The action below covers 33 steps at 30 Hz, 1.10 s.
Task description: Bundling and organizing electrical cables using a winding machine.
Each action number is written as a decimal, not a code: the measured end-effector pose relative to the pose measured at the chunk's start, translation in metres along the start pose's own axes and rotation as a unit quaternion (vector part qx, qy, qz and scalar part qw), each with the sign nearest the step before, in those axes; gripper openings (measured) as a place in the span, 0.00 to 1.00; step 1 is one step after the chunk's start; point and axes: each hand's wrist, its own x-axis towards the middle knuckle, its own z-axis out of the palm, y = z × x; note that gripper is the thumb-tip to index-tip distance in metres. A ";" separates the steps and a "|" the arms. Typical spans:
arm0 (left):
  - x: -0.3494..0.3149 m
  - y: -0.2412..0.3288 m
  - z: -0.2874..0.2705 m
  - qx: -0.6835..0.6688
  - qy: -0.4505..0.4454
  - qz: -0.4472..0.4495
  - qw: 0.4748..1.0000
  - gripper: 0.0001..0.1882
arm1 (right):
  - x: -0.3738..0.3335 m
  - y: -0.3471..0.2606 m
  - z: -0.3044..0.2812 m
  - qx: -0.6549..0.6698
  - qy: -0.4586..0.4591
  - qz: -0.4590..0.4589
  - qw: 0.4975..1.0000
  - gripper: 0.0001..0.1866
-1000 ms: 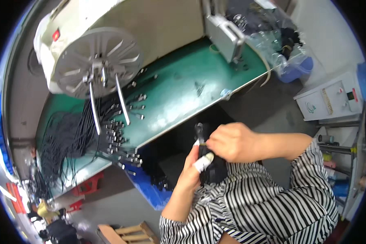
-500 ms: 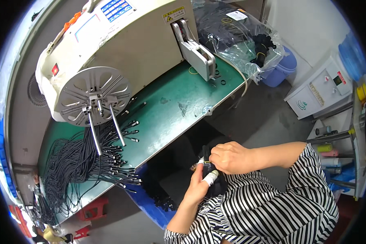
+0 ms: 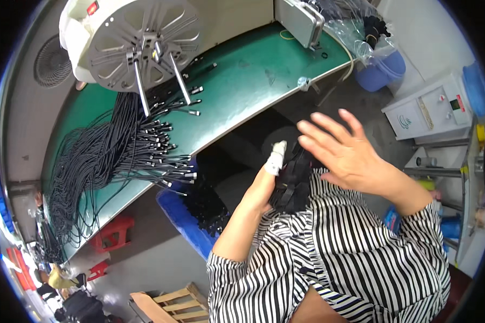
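My left hand (image 3: 268, 180) grips a black bundle of coiled cable (image 3: 292, 180) close to my striped shirt, and its thumb wears a white wrap. Just right of the bundle, my right hand (image 3: 346, 153) is raised with fingers spread and nothing in it. Many loose black cables with metal plugs (image 3: 118, 156) lie across the green worktable (image 3: 242, 81) in front of me. Above them stands a cream winding machine with a round metal reel and two prongs (image 3: 145, 48).
A blue bin (image 3: 183, 215) with black cable bundles sits under the table edge. A clear bag of cables (image 3: 361, 27) and a blue bucket (image 3: 382, 72) are at the far right, next to a white control box (image 3: 431, 110). Red stools (image 3: 110, 237) and a wooden pallet (image 3: 167, 304) stand lower left.
My right hand has let go of the bundle and lifted away with fingers spread. The left hand still holds the bundle. The view has shifted, bringing the reel and table closer.
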 end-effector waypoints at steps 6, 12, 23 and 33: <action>-0.006 0.023 -0.006 0.133 -0.053 -0.014 0.990 0.36 | 0.042 -0.038 -0.001 -0.066 0.111 -0.200 0.971 0.18; -0.004 0.056 0.001 -0.054 -0.089 -0.107 0.989 0.45 | 0.060 -0.023 -0.010 0.197 -0.008 -0.128 0.972 0.17; -0.003 0.021 -0.006 0.259 0.128 0.390 0.874 0.08 | 0.060 0.012 0.043 0.841 -0.065 0.284 0.456 0.20; 0.013 0.031 0.010 0.607 0.095 0.468 0.635 0.10 | 0.053 0.008 0.061 0.736 -0.093 0.294 0.602 0.14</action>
